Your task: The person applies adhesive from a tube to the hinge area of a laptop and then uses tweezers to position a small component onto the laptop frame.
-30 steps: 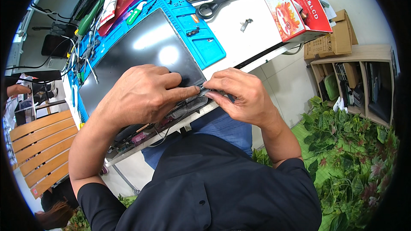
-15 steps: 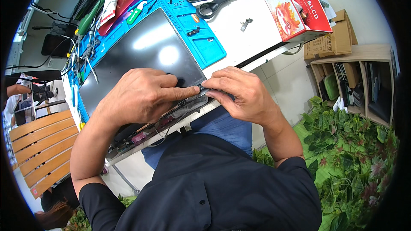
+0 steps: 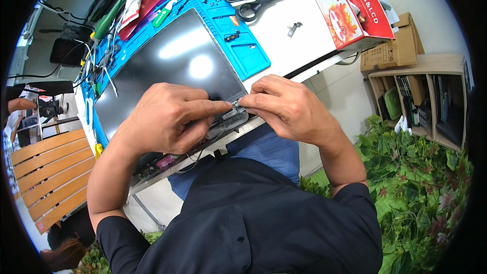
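Background: tiled room, green leafy plants (image 3: 416,187) over the floor to the right, white worktop (image 3: 276,45) running diagonally past the person. Large black glossy flat screen (image 3: 167,71) lies face up along the near edge, mostly over a blue moulded work mat (image 3: 251,63), probably to protect it and stop sliding. Small silvery metal piece (image 3: 235,105) sits at the screen's near right corner, by the worktop's near edge.

Hands: left hand (image 3: 175,119) has index finger stretched, tip on the metal piece, likely steadying it; other fingers curled, can't tell if anything's inside. Right hand (image 3: 289,109) appears to pinch the same piece between thumb and forefinger; thumb tip mostly hidden. Placement near the edge probably gives both hands easy reach.

Black-handled scissors (image 3: 263,1) by the far edge, seemingly parked out of the way. Loose metal bracket (image 3: 293,29) between scissors and near edge.

Containers: mat compartments hold a small black part (image 3: 232,36) and other bits. Open red-and-white printed box (image 3: 329,7), right end of worktop: mixed contents, mostly hidden. Brown cardboard carton (image 3: 390,53), contents not visible, on a wooden shelf unit (image 3: 431,61); its cubbies hold a green item (image 3: 391,102) and dark flat things.
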Demonstrator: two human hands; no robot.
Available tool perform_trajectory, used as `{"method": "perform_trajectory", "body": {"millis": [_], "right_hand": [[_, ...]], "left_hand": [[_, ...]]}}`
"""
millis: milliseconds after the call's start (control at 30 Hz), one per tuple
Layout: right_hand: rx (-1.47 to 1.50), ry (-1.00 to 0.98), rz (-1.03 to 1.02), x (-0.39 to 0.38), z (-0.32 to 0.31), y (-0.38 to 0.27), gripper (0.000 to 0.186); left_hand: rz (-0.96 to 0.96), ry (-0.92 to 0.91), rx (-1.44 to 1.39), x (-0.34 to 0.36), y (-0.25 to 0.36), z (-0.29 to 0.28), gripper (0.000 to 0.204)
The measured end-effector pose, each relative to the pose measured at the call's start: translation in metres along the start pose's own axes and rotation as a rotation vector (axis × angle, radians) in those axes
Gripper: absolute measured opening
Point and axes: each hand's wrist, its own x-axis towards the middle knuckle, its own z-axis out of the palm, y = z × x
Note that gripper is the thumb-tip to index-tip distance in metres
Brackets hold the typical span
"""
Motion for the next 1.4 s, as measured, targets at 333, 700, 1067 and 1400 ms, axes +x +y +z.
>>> {"method": "perform_trajectory", "body": {"millis": [333,700,1067,1400], "right_hand": [[-0.013,-0.073,-0.021,0.006,-0.006,-0.002,0.019],[-0.075,-0.135,-0.021,0.011,-0.011,-0.004,0.023],[-0.085,-0.146,-0.003,0.009,-0.009,-0.007,0.026],[0.024,-0.047,0.021,0.010,-0.008,-0.008,0.030]], "left_hand": [[-0.117,-0.024,-0.019,0.002,0.013,0.008,0.042],[-0.209,-0.030,-0.112,0.004,0.018,0.009,0.039],[-0.344,-0.077,-0.144,0.001,0.032,0.010,0.039],[-0.285,-0.077,-0.210,-0.001,0.018,0.009,0.040]]}}
